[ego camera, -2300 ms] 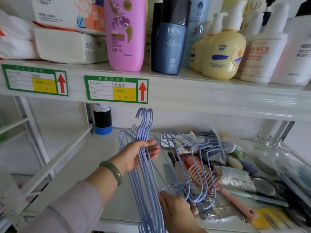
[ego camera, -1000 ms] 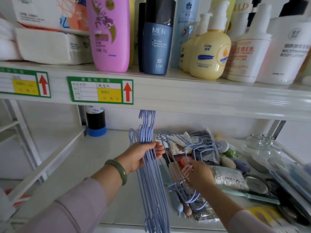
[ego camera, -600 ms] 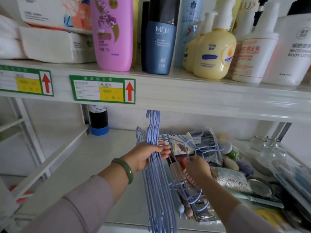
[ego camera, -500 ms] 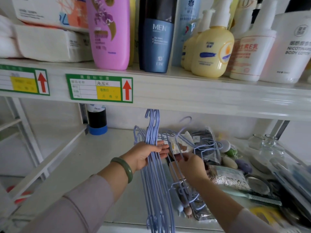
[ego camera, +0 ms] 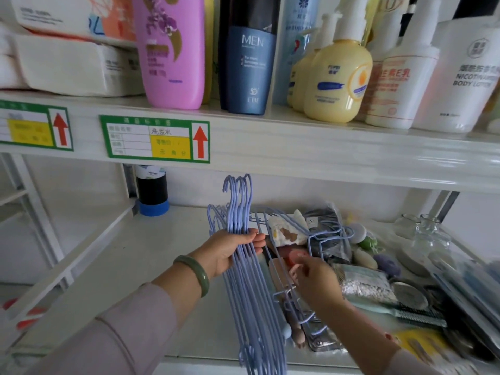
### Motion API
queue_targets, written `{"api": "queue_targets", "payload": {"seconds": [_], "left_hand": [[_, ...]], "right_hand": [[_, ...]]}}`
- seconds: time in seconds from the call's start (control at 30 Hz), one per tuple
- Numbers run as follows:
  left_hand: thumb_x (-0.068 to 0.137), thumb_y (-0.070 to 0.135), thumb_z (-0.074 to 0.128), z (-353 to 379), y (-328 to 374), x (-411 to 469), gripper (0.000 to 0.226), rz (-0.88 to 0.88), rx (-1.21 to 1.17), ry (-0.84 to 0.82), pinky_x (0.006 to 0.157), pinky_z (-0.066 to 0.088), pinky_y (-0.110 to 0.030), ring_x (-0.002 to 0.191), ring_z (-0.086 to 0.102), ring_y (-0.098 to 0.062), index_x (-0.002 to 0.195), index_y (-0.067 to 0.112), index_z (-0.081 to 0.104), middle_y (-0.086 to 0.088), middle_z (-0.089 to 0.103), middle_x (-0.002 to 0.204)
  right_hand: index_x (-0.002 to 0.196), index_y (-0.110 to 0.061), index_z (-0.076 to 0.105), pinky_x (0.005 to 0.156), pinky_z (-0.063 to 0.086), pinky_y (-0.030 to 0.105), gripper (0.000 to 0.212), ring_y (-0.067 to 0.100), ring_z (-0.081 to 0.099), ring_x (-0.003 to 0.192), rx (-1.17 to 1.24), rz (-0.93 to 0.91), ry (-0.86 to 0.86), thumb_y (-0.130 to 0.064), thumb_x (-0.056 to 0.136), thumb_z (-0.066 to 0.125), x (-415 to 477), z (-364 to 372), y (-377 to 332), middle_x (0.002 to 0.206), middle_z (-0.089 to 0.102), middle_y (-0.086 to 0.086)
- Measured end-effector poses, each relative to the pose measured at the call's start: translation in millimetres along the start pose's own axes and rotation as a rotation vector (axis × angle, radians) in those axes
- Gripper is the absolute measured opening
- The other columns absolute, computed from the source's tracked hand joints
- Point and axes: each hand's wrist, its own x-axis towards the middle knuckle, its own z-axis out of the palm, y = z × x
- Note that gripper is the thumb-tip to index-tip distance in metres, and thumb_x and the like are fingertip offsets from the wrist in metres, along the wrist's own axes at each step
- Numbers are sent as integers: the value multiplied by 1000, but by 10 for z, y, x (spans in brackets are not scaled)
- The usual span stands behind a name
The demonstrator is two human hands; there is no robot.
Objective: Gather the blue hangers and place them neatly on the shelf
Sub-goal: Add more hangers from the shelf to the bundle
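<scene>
My left hand (ego camera: 230,250) grips a bundle of several blue wire hangers (ego camera: 249,299) just below their hooks, which point up toward the upper shelf; the bundle hangs down past the lower shelf's (ego camera: 130,255) front edge. To its right, a few more loose blue hangers (ego camera: 322,236) lie tangled on top of the clutter. My right hand (ego camera: 313,280) reaches into these loose hangers, its fingers curled around their wires near a pink comb. Whether it has a firm hold on one hanger is unclear.
A black roll with blue tape (ego camera: 151,193) stands at the back left of the lower shelf. Bags, stones, combs and glass jars (ego camera: 424,228) crowd its right half. The upper shelf carries a pink bottle (ego camera: 170,50), a blue bottle (ego camera: 247,63), lotion bottles and tissue packs.
My right hand has shifted from the bundle's lower end up and right into the loose hangers, then slightly down. My left hand's bundle has risen a little and stays held.
</scene>
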Motion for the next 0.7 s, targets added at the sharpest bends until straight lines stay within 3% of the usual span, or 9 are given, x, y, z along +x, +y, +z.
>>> {"api": "queue_targets", "payload": {"seconds": [0.13,0.27,0.4,0.5,0.6,0.7], "left_hand": [[87,-6,54,-34,-6,-18,10,-3,35,11,64,61,-27,63,74,-14,89,-4,63,-6,76,70],[86,-4,57,-60,9,-29,11,-7,55,15,66,61,-28,67,74,-15,93,-4,64,-7,76,74],[86,-5,56,-59,18,-61,11,-13,57,28,61,61,-26,65,74,-15,93,-5,64,-11,73,81],[87,-7,54,-67,-8,-55,11,-6,40,39,59,61,-26,61,73,-14,91,-3,64,-11,73,77],[88,-6,53,-67,-28,-44,14,11,41,58,57,60,-25,60,72,-13,98,-5,63,-12,71,83],[89,2,56,-60,-28,-49,22,13,55,60,57,60,-23,58,71,-11,107,-10,60,-12,69,87]], "right_hand": [[95,-9,69,69,59,33,26,22,67,78,-269,215,-48,-8,83,46,293,19,373,93,71,10],[90,-10,69,60,47,27,22,21,63,74,-405,226,-91,-11,84,47,349,85,371,83,70,5],[81,-14,64,48,42,24,19,17,58,61,-109,207,-22,-22,89,49,346,29,231,65,61,1],[83,-12,68,43,36,19,27,13,48,47,170,85,20,-26,94,48,204,2,-38,62,66,10],[74,-2,62,37,30,14,29,5,37,37,229,-91,13,-16,94,47,-52,26,-314,53,56,10],[81,-6,64,44,35,17,23,8,45,45,214,-222,-26,-13,93,46,-305,117,-461,60,59,9]]}}
